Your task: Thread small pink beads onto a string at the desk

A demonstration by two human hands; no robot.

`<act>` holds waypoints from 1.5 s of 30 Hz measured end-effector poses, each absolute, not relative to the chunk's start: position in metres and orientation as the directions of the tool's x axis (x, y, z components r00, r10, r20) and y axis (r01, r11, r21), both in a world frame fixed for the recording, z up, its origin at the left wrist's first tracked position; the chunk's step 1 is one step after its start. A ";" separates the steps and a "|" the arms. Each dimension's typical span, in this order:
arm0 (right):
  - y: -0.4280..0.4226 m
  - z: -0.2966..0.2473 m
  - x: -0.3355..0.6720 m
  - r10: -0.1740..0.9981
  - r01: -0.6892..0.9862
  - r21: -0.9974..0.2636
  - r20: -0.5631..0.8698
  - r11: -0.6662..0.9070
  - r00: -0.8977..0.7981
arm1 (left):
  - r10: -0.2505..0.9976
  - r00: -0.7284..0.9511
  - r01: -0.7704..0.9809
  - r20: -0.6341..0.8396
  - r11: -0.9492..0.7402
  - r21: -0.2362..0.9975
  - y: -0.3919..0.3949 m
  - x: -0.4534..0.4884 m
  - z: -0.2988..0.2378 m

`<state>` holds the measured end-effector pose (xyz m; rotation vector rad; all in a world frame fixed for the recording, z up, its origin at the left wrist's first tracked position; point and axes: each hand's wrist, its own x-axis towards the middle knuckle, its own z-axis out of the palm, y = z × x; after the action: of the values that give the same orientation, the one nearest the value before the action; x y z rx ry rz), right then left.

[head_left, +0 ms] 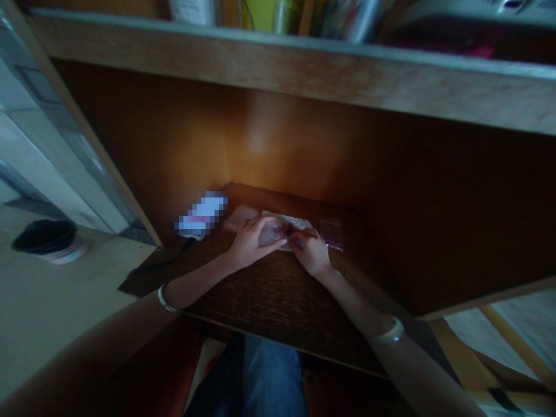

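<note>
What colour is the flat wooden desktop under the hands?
The wooden desktop is dark brown with lighter streaks, best seen in the head view.

The light is dim, with the right wall (469,208) in deep shadow, a soft sheen on the far panel (278,133), the bright screen (203,212) at left pixelated, and shelf items (286,14) blurred.

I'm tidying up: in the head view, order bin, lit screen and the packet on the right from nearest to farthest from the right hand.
1. Packet: just right of the right hand.
2. Lit screen: left, beyond the left hand.
3. Bin: far left, on the floor.
</note>
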<state>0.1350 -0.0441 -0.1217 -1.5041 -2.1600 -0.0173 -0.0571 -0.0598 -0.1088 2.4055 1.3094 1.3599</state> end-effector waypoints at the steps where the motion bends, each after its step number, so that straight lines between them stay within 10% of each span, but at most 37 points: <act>1: -0.045 -0.121 0.134 0.882 0.886 -0.259 0.388 0.384 -0.269 | 0.706 0.244 0.635 0.665 -0.634 0.440 -0.060 -0.057 -0.109; 22: -0.042 -0.130 0.136 0.857 0.788 -0.472 0.499 0.394 -0.130 | 0.675 0.247 0.612 0.695 -0.665 0.429 -0.062 -0.058 -0.104; 34: -0.070 -0.109 0.124 0.575 0.514 -0.459 0.814 0.725 -0.085 | 0.660 0.373 0.604 0.652 -0.706 0.369 -0.064 -0.058 -0.107; 45: -0.065 -0.113 0.122 0.719 0.708 -0.423 0.673 0.566 -0.173 | 0.676 0.362 0.490 0.642 -0.724 0.486 -0.066 -0.053 -0.107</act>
<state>0.1225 -0.0649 -0.1132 -1.1553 -1.8991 0.0163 -0.0533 -0.0664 -0.1067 2.4110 1.0485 1.2916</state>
